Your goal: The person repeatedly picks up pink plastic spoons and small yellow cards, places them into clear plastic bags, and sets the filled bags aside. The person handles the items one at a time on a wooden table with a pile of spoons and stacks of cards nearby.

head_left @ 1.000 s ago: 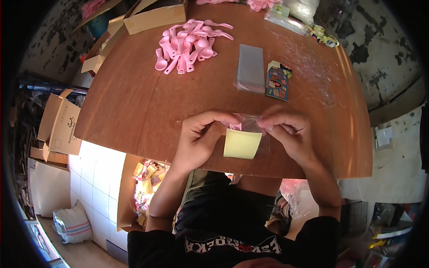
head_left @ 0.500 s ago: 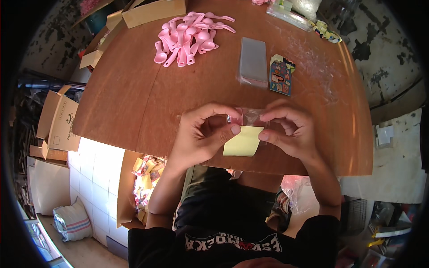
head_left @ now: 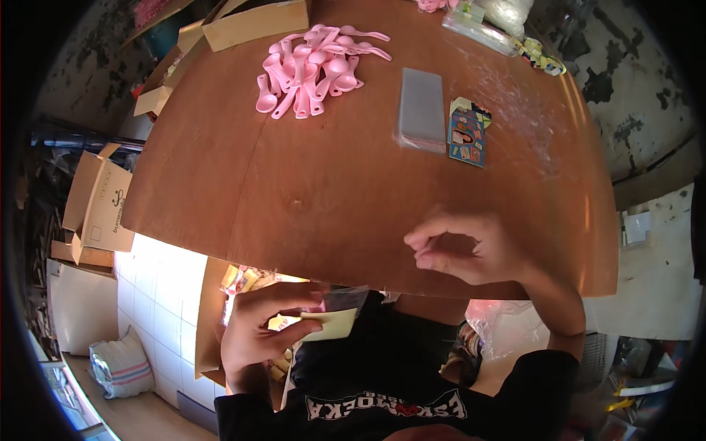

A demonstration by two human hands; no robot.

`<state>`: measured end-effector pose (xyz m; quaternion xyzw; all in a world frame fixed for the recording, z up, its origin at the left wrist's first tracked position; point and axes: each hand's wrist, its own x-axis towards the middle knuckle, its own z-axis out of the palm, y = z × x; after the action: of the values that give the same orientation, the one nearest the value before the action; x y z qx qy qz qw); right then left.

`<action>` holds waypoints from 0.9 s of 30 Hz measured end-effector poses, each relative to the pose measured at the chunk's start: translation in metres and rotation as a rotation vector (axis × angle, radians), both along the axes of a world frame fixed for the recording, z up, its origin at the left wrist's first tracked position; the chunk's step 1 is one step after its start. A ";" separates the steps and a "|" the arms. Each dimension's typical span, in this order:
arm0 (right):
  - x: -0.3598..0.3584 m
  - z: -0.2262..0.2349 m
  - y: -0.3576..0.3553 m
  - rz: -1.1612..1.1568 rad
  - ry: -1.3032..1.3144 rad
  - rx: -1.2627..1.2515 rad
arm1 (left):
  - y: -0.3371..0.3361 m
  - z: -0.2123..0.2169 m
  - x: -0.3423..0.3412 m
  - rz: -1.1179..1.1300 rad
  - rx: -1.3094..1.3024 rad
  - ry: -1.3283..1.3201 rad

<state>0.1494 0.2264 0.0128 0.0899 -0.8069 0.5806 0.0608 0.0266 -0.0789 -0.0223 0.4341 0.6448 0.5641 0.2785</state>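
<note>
"Holding what, and at which position, is the left hand [head_left: 254, 323]?"

"It is clamped on a clear plastic sleeve [head_left: 347, 298] with a yellow card [head_left: 329, 325] at its lower part. The thumb bears on the near side, at the card; the fingers lie along the upper side. A small pink piece shows beside the fingertips, its shape too hidden to tell."

"State the location of the sleeve."

"Just off the near edge of the wooden table [head_left: 309, 176], above the person's lap, left of centre. A cardboard box [head_left: 212, 309] filled with small packets [head_left: 246, 279] is below, partly covered by the left hand."

"And the right hand [head_left: 493, 250]?"

"Apart from the left, over the table near its front edge. Thumb and fingers curve toward each other in a ring, tips separated by a narrow gap."

"List the items on the table."

"Pink spoons [head_left: 305, 73] form a loose pile at the far left of centre. To their right lies a flat stack of clear sleeves [head_left: 421, 106]. Blue printed cards [head_left: 468, 136] lie just beside the stack, on its right. Thin clear plastic scraps [head_left: 522, 114] are scattered beyond the cards, toward the right edge."
</note>
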 end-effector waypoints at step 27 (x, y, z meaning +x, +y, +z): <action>-0.084 -0.047 0.076 -0.699 0.414 0.963 | 0.106 0.061 -0.017 -0.194 0.034 0.728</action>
<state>0.0655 0.3027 -0.0341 -0.0515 -0.9311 0.0683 0.3547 0.0094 0.0274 0.0385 0.6697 0.6480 0.3547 0.0759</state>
